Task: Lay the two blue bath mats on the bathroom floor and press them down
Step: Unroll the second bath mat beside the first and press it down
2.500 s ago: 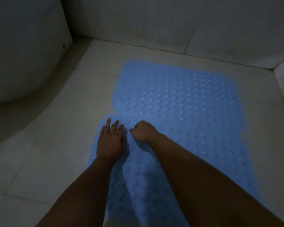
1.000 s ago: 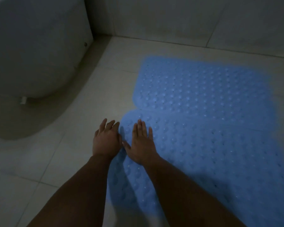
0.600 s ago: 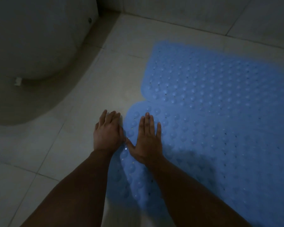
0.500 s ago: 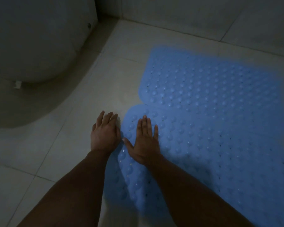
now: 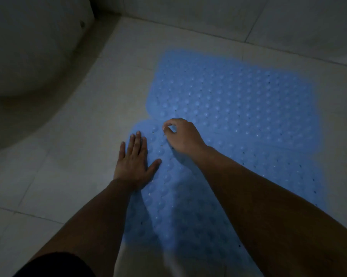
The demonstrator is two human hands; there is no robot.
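Two blue bubbled bath mats lie flat on the pale tiled floor, edge to edge. The far mat reaches toward the wall; the near mat runs under my arms. My left hand rests flat, fingers spread, on the near mat's left edge, partly on the tile. My right hand sits at the near mat's far left corner by the seam, fingers curled and thumb meeting fingertips. Whether it pinches the mat's edge is unclear.
A white toilet base bulges in at the upper left, its shadow on the floor below. Tiled walls close off the far side. Bare floor tiles lie left of the mats.
My right hand has lifted from flat and moved forward to the seam with curled fingers. My left hand has slid right onto the near mat's edge.
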